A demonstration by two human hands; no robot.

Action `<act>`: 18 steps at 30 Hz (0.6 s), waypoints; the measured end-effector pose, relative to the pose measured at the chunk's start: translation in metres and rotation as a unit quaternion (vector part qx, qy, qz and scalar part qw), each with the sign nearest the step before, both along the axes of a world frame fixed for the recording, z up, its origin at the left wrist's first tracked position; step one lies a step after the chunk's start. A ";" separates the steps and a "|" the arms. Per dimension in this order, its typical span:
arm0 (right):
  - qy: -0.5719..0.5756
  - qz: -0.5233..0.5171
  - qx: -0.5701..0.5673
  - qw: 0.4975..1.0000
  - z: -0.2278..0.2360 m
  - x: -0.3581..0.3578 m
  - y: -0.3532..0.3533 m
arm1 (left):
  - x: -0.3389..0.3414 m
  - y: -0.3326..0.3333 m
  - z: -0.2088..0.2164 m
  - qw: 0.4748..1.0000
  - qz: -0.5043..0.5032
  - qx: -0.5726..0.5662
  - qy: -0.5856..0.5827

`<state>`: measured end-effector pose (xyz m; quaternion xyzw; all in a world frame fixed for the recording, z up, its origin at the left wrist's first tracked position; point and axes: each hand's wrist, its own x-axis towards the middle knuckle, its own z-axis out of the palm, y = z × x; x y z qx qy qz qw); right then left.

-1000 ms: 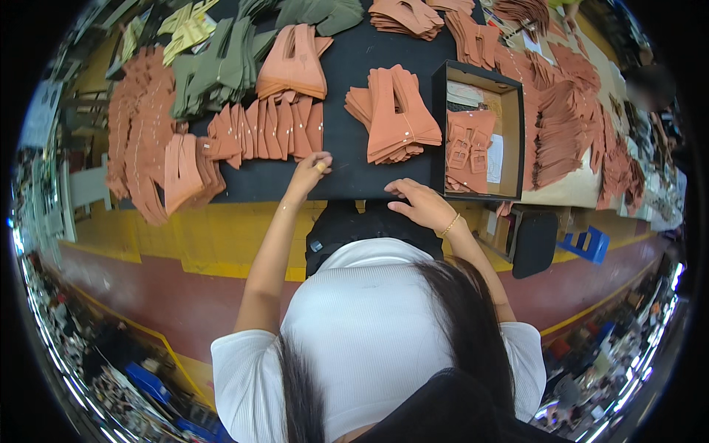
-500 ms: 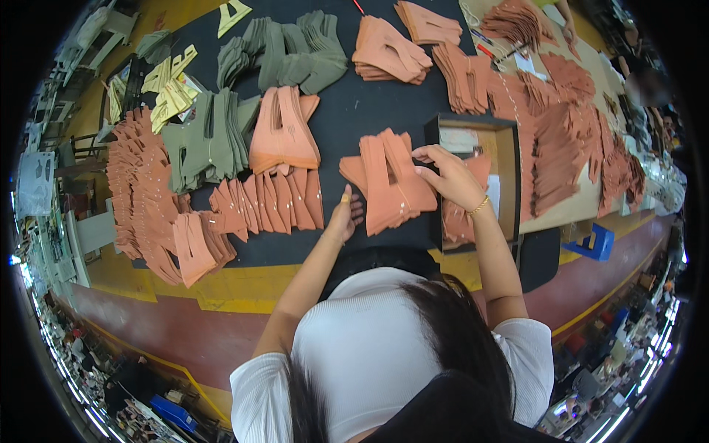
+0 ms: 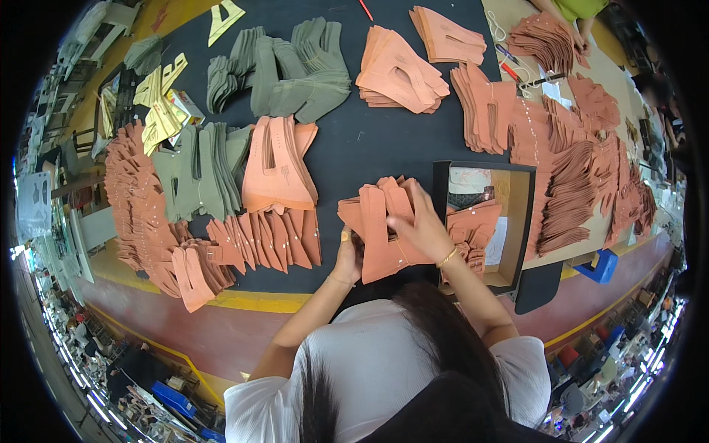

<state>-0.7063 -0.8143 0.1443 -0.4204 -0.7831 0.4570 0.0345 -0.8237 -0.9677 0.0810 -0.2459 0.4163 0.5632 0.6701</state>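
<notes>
A stack of coral, slotted cut pieces that look like flat shoe uppers [image 3: 377, 229] lies before me at the black table's near edge. My left hand [image 3: 350, 257] is closed at its left side, a yellow cover on one fingertip and some fingers hidden behind the pieces. Across its right half rests my right hand [image 3: 430, 227], thumb on the top piece and fingers closed along the upper right edge. Right beside this stack stands a dark open box [image 3: 529, 221] with more coral pieces [image 3: 473, 225] and white paper [image 3: 497, 240] inside.
Green stacks [image 3: 299, 70] and yellow pieces [image 3: 164, 111] lie at the far left. Coral rows [image 3: 284, 240] fan out on my left, and coral stacks [image 3: 402, 70] lie farther back. On the right, a tan table [image 3: 569, 244] carries many coral pieces. Another person's hand [image 3: 583, 40] is there.
My right hand has moved left from the stack's edge onto its top. My left hand, open and apart before, now touches the stack's left side. The whole view has shifted.
</notes>
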 end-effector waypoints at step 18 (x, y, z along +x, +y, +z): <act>0.033 -0.109 -0.194 0.974 -0.019 0.007 -0.019 | -0.022 0.007 -0.009 0.988 -0.006 0.154 -0.028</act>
